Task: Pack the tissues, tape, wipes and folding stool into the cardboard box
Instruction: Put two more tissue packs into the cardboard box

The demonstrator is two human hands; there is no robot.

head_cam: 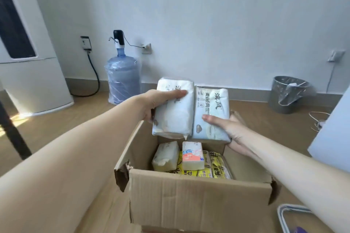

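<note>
An open cardboard box (189,198) stands on the wooden floor in front of me. Above its far edge I hold two white tissue packs side by side. My left hand (159,103) grips the left tissue pack (174,117) from its side and top. My right hand (227,130) supports the right tissue pack (210,108), which has printed characters, from below and the side. Inside the box lie a small pale tissue pack (165,156), a white pack with a red patch (192,155) and yellow packs (217,166). Tape is not visible.
A water jug with a pump (122,75) stands by the back wall. A grey waste bin with a plastic liner (287,94) is at the right. A white appliance (32,73) fills the left. A white-framed object (291,217) sits at the lower right.
</note>
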